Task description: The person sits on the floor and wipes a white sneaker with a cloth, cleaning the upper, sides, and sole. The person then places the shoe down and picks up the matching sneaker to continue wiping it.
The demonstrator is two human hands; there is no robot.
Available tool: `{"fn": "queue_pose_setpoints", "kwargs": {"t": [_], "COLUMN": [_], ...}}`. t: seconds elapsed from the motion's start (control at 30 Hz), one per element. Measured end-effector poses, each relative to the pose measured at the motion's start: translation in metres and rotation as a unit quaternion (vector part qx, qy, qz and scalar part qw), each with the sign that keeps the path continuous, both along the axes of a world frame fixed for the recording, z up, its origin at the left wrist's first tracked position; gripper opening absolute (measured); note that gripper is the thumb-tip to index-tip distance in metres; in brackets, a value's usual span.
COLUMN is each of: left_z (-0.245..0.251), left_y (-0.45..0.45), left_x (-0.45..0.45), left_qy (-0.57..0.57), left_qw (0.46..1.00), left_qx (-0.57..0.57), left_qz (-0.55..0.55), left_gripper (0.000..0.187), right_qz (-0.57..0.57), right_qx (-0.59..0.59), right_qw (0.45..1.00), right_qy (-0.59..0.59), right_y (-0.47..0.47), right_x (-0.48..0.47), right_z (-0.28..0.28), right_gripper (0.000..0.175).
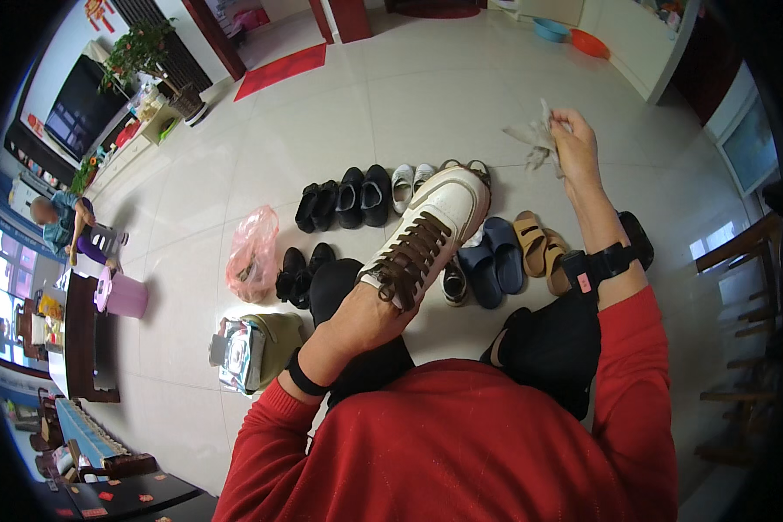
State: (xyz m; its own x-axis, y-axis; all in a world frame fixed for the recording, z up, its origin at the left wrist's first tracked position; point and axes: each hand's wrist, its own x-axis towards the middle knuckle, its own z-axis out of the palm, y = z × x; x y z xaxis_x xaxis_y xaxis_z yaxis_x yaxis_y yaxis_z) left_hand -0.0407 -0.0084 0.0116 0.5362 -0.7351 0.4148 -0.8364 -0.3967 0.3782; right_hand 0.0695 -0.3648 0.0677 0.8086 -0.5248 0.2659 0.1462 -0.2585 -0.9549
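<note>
My left hand (372,316) grips a white sneaker (460,196) with brown laces by its heel end, its toe pointing up and to the right. My fingers are partly hidden beneath the shoe. Out to the right, my right hand (575,140) pinches a crumpled, greyish-white wipe or thin cloth (536,137), held apart from the sneaker. Below the sneaker, on the tiled floor, lie dark blue slippers (504,251) and tan two-strap sandals (532,245). A dark shoe with a white edge (455,284) is partly covered by the raised sneaker.
Black shoes (362,196) and white shoes (402,186) stand in a row ahead. At left are black shoes (293,274), a pink plastic bag (253,254), an olive bag (277,336) with a wipes-like packet (238,352), and a pink bin (124,293). Another person (65,222) sits far left. Wooden chairs (744,313) stand right.
</note>
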Motion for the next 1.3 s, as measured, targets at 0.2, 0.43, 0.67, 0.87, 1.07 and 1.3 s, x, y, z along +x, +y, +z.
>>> {"fn": "queue_pose_setpoints", "kwargs": {"t": [0.2, 0.43, 0.67, 0.87, 1.07, 1.3], "left_z": [0.001, -0.002, -0.003, 0.003, 0.009, 0.010], "left_y": [-0.004, 0.003, 0.001, -0.003, -0.006, -0.006], "left_x": [0.007, 0.006, 0.001, -0.005, -0.017, -0.024], "left_qy": [-0.063, -0.044, -0.064, -0.070, -0.063, 0.097], "left_qw": [0.996, 0.996, 0.996, 0.996, 0.995, 0.984], "left_qx": [0.052, 0.055, 0.015, 0.018, -0.020, -0.131], "left_qz": [-0.046, -0.048, -0.055, -0.055, -0.070, -0.071], "left_gripper": [0.039, 0.044, 0.041, 0.038, 0.036, 0.032], "right_qz": [0.222, 0.431, 0.368, 0.276, 0.170, 0.121], "right_qx": [-0.534, -0.398, -0.375, -0.410, -0.398, -0.351], "right_qw": [0.780, 0.809, 0.848, 0.859, 0.884, 0.896], "right_qy": [-0.238, -0.033, -0.069, -0.130, -0.176, -0.245], "right_y": [0.087, 0.083, 0.072, 0.068, 0.073, 0.077], "right_x": [-0.023, -0.047, -0.067, -0.078, -0.091, -0.100], "right_z": [0.035, 0.051, 0.053, 0.050, 0.045, 0.041], "right_gripper": [0.009, 0.019, 0.025, 0.023, 0.022, 0.018]}}
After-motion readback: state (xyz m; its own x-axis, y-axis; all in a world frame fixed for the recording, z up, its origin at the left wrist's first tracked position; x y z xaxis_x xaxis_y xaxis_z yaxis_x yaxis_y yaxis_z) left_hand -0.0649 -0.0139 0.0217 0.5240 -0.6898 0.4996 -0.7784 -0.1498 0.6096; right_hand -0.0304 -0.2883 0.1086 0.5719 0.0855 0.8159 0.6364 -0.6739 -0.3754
